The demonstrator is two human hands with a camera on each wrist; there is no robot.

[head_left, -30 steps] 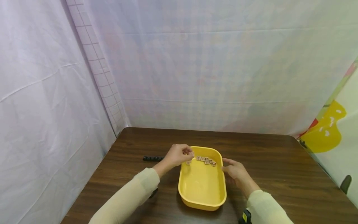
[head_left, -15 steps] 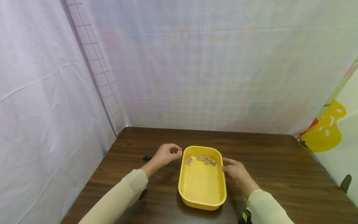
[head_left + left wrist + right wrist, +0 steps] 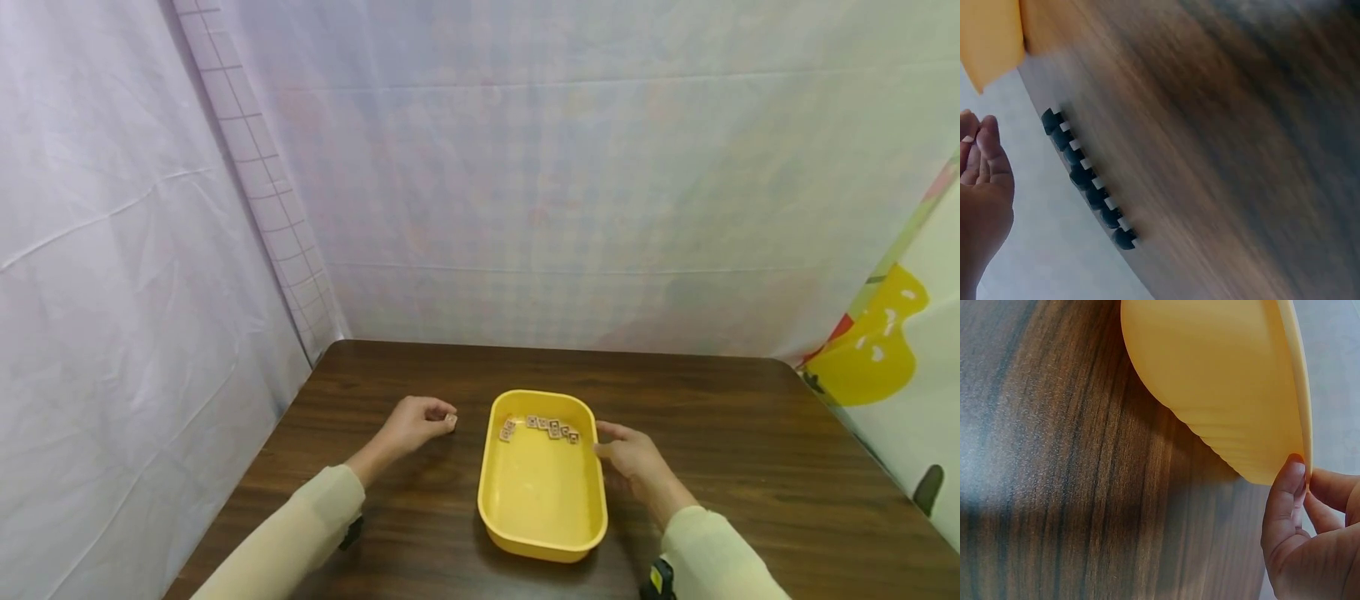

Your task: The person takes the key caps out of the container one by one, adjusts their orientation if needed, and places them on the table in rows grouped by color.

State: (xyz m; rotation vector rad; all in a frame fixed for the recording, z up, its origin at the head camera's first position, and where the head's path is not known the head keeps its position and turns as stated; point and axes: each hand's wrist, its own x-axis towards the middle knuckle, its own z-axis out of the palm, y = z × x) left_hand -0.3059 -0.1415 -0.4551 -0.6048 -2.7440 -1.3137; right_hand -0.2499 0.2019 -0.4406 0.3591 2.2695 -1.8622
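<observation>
My left hand [image 3: 412, 423] pinches a small pale square piece [image 3: 451, 421] between thumb and fingertips, over the table left of the yellow tray. In the left wrist view that hand [image 3: 985, 181] shows at the left edge, the piece mostly hidden by its fingers. Near it runs a row of dark blocks [image 3: 1085, 178] with pale bits between them; the hand covers this row in the head view. My right hand [image 3: 637, 462] holds the right rim of the yellow tray [image 3: 542, 554], thumb and fingers on either side of the wall [image 3: 1241, 381].
Inside the tray, several small square pieces [image 3: 553, 429] with dark marks lie near the far end, and a few more [image 3: 507, 430] sit at its left side. The brown wooden table [image 3: 712, 450] ends at a white curtain [image 3: 525, 208].
My left hand has drawn back leftward from over the tray to the table beside it, carrying a small square piece. My right hand and the tray have stayed put.
</observation>
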